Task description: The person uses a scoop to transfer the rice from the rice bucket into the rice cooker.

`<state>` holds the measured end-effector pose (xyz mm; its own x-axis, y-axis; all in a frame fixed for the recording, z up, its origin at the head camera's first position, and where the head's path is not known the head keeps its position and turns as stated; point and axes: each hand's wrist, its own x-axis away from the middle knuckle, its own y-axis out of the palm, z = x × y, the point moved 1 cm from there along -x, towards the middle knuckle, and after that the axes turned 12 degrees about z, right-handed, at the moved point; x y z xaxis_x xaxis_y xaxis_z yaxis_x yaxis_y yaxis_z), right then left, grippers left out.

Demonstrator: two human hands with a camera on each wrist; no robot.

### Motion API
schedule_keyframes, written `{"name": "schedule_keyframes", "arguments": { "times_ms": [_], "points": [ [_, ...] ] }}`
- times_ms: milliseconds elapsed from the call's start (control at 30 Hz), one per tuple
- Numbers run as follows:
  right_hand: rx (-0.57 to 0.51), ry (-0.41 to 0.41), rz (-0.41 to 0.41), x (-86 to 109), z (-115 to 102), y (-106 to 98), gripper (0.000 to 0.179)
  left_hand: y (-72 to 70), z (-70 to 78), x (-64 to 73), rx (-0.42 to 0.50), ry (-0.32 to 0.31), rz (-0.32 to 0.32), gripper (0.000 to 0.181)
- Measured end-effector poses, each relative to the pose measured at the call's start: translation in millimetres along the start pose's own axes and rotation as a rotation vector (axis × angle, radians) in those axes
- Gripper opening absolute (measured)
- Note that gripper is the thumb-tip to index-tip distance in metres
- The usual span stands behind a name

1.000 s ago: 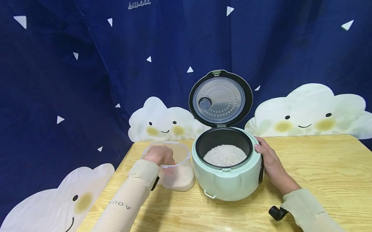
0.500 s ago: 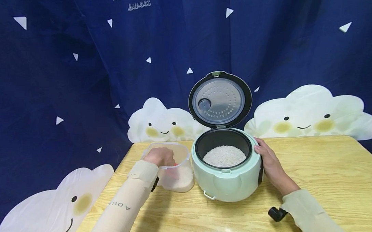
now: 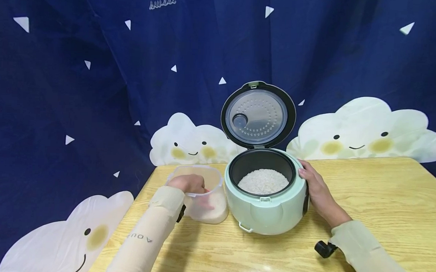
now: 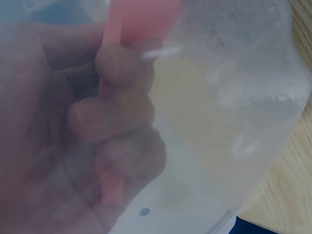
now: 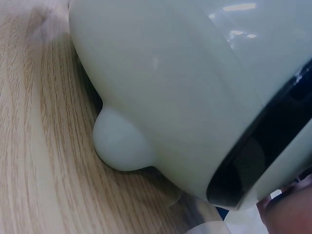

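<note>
Inside a clear plastic container, my left hand grips a pink scoop by its handle. In the left wrist view, the curled fingers show through the cloudy wall. White rice lies in the container, and the scoop's head is a blurred pink patch against it in the head view. To the right stands a pale green rice cooker, lid raised, with white rice in its dark inner pot. My right hand rests against the cooker's right side, thumb on the top rim.
Container and cooker stand side by side on a wood-grain table. A blue curtain with printed clouds hangs behind and to the left. A small front latch loop sticks out low on the cooker. A black wrist camera hangs below the right sleeve.
The scoop has shifted slightly to the right inside the container, with small movements of my left hand. My right hand and the cooker have stayed in place.
</note>
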<state>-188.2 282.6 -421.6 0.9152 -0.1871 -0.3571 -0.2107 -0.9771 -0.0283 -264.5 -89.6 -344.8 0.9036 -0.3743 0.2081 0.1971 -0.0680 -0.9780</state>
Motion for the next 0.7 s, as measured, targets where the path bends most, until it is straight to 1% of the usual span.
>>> {"name": "schedule_keyframes", "arguments": {
  "times_ms": [200, 367, 533, 700],
  "points": [
    [-0.006, -0.003, -0.002, -0.1, 1.1, 0.2, 0.051, 0.3, -2.6, -2.0, 0.003, 0.012, -0.033, 0.030],
    [-0.011, -0.017, 0.002, -0.4, 0.9, -0.4, 0.050, -1.5, -3.7, -4.4, 0.004, 0.054, -0.067, 0.031],
    [-0.003, -0.019, 0.006, -0.4, -0.2, -0.8, 0.051, -1.4, -2.5, -3.1, 0.011, 0.088, -0.077, 0.032],
    [-0.001, -0.011, 0.010, 0.1, -0.2, 0.2, 0.050, 1.0, -1.5, -1.1, 0.044, 0.069, -0.087, 0.031]
  ]
}}
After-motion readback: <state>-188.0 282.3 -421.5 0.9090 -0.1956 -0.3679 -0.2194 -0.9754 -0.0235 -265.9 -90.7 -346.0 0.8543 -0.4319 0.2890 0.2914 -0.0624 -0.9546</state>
